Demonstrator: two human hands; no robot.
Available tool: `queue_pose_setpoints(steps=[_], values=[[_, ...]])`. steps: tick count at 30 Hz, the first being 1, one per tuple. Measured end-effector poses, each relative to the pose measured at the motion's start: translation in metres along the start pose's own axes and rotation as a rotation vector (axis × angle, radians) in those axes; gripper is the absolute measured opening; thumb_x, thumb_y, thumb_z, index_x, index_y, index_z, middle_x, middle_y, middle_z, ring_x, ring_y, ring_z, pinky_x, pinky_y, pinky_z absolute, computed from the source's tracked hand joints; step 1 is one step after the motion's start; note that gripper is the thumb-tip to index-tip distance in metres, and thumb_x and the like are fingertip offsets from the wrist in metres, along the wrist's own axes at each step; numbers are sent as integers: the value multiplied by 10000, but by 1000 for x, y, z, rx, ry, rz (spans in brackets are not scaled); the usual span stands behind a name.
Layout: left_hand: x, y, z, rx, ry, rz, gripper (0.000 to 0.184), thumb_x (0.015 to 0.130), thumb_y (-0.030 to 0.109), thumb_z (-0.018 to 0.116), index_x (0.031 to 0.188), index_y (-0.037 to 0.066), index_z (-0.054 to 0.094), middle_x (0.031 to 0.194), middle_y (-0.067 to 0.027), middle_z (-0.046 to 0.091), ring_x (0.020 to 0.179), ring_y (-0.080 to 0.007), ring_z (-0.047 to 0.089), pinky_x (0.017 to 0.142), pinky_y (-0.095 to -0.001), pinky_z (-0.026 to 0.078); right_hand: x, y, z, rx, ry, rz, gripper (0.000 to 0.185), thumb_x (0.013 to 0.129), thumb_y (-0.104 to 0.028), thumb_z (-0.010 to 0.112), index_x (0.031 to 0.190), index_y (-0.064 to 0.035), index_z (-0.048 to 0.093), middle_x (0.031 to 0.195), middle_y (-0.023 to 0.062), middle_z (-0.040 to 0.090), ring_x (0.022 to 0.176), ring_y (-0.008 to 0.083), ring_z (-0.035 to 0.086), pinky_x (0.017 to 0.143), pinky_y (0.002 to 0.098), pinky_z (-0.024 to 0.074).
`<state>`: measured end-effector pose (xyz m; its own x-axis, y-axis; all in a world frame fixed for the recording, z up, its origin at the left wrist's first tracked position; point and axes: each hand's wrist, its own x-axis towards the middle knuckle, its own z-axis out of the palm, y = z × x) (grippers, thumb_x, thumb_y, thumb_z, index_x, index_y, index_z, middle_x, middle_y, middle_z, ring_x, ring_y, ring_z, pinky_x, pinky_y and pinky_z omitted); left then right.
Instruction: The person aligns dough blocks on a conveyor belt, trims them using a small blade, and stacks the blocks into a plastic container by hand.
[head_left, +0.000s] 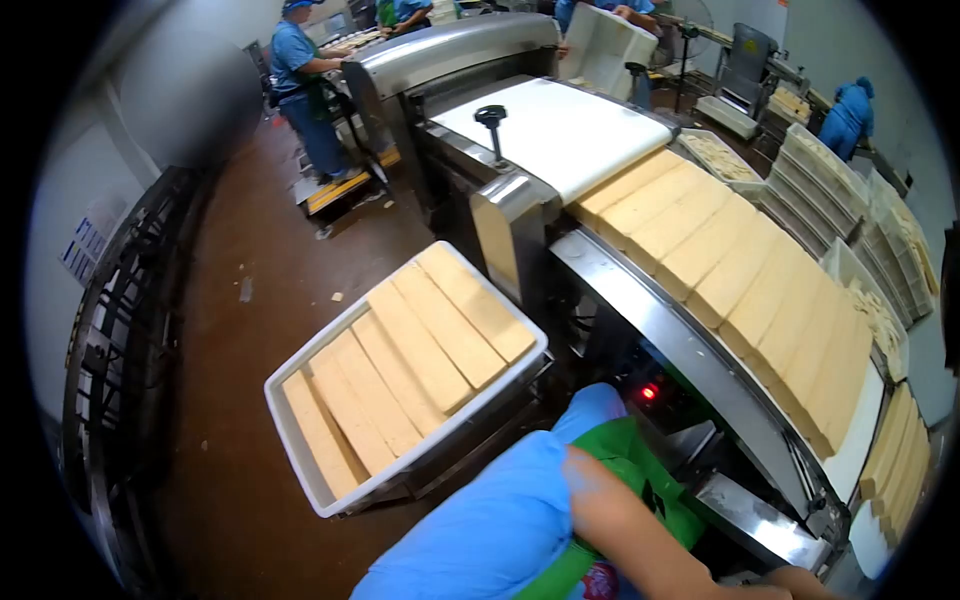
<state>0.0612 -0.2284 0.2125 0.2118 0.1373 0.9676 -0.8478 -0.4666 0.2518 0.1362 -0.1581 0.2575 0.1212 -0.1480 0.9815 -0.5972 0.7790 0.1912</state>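
My left arm, in a blue sleeve, bends across my green apron (620,455) toward the lower right. My left hand (790,585) is barely in view at the bottom edge. Its fingers are cut off, so what it holds or touches is hidden. My right hand does not show. Above the left hand, long pale-yellow blocks (740,270) lie side by side on the white conveyor belt (575,125) of a metal machine. More such blocks (895,455) sit at the right edge. A white bin (325,505) on the left holds several of the same blocks.
Machine guard (460,55) and black knob (490,117) stand beyond. Stacked white crates (815,190) with pale pieces line the right. A person in blue (300,90) stands on a low platform (335,190); another (850,120) bends at right. A dark rack (120,330) runs along the left wall.
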Motion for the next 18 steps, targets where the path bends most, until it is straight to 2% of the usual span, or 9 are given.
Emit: queue_pose_setpoints(steps=[5,6,8,11,12,14,15,17,18], values=[[-19,49,-45,532,431,-144,165,846,47,555,983,-16,622,905,-157,629,818,-323,609,705,-370,494,23,-20,-22,-122,23,-95,212,897,-289,566,1051,-148,601,901,-35,570,775,123,503,702,264,419],[-22,72,-55,599,442,-162,189,838,28,562,1014,8,628,972,-143,642,900,-302,620,754,-380,504,31,-27,-26,-164,24,-125,211,896,-288,566,1050,-148,601,900,-35,569,774,123,503,702,264,419],[-2,106,-43,570,644,-40,55,877,120,551,889,71,574,870,-80,575,782,-220,560,658,-338,489,46,-39,-30,-245,37,-180,210,896,-287,567,1049,-147,601,900,-35,569,773,123,503,702,265,420],[5,131,-26,710,901,270,166,904,164,508,777,58,508,745,-113,545,658,-253,543,559,-381,447,69,-51,-27,-396,70,-289,208,896,-284,567,1048,-146,601,899,-34,568,772,124,504,701,266,421],[11,138,-38,918,578,407,127,856,167,557,938,72,546,887,-94,563,818,-268,539,716,-405,409,73,-50,-26,-436,97,-301,208,896,-283,568,1048,-145,601,899,-34,568,771,124,504,701,266,421],[22,150,-33,1414,355,330,274,856,202,591,1103,86,560,1023,-25,562,909,-204,528,817,-372,389,69,-43,-22,-441,154,-159,165,894,-236,567,1005,-130,628,882,-18,579,761,134,522,702,270,428],[20,158,-26,1425,352,276,243,865,196,591,1079,88,551,1011,-8,553,884,-173,524,790,-345,389,63,-37,-21,-412,189,-45,135,893,-189,567,963,-114,655,866,-2,591,751,144,539,703,274,434],[26,168,-16,1450,343,168,184,884,184,590,1033,91,534,986,28,534,832,-112,515,735,-291,389,49,-46,-35,-190,211,211,177,797,-95,578,662,-124,467,737,44,461,639,145,443,613,270,396],[19,162,-29,1369,256,313,179,877,180,593,1019,88,531,978,27,533,829,-108,513,731,-282,385,45,-48,-37,-70,244,342,278,763,-40,587,567,-124,409,708,60,426,601,144,412,573,262,385]])
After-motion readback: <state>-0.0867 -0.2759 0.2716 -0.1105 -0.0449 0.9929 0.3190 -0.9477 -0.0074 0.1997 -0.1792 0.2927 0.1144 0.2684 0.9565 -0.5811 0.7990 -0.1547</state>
